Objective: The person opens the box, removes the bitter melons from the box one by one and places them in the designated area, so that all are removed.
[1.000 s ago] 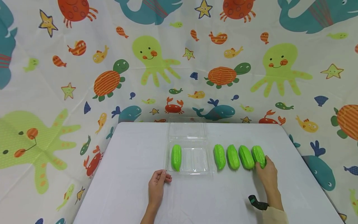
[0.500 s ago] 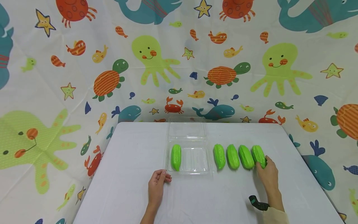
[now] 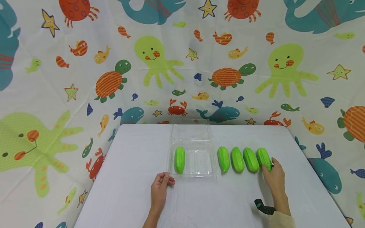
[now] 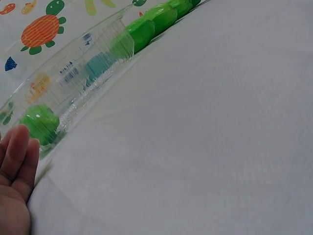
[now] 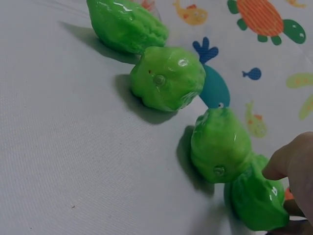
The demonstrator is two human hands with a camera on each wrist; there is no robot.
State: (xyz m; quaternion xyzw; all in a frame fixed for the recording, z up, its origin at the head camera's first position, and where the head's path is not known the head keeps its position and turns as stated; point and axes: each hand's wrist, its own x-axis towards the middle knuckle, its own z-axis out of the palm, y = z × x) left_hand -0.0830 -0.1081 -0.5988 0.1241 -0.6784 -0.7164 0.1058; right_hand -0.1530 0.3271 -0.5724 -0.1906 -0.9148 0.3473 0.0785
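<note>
Rightmost gourd (image 3: 264, 159) lies lengthwise front-to-back — apparently gripped.

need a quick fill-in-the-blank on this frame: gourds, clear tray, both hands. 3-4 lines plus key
1. The clear tray holds ____ green gourd.
2. Outside the tray, ____ gourds lie in a row on the white table.
3. The right hand grips the gourd at the ____ end of that row.
4. The left hand rests on the table near the tray's front ____ corner.

Missing words: one; four; right; left
</note>
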